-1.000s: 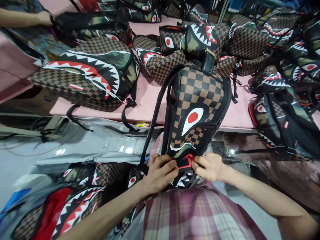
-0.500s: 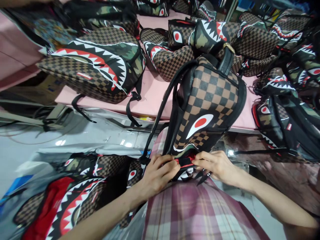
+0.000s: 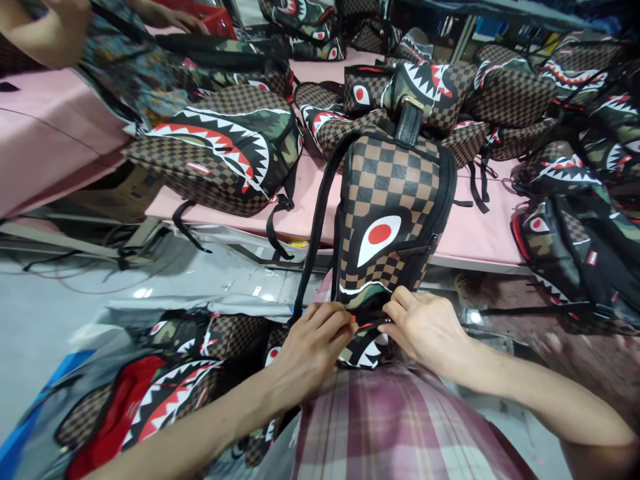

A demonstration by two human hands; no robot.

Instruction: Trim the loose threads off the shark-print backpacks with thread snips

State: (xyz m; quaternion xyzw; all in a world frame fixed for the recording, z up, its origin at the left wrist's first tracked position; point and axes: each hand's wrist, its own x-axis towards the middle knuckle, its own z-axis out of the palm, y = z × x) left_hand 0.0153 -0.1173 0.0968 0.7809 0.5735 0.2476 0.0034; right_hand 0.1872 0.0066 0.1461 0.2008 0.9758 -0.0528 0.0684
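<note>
A brown-and-black checkered backpack [image 3: 395,180] with a red-and-white eye leans upright between my lap and the pink table edge, its top handle up. My left hand [image 3: 320,340] has its fingers curled on the backpack's lower pocket edge, where a bit of red shows. On the same edge, to the right, my right hand [image 3: 425,327] pinches the fabric between thumb and fingers. Below and between the hands, white shark teeth on a dark panel are visible.
Shark-mouth backpacks [image 3: 215,153] lie across the pink table [image 3: 310,193]. At lower left, a grey plastic-lined container [image 3: 107,333] holds more bags. Another person's arm [image 3: 50,33] is at upper left. A black bag [image 3: 575,253] hangs over the right edge.
The backpack has turned more upright and its top has shifted left. My right hand has moved slightly left and up. The other person's arm and hand show more at the upper left.
</note>
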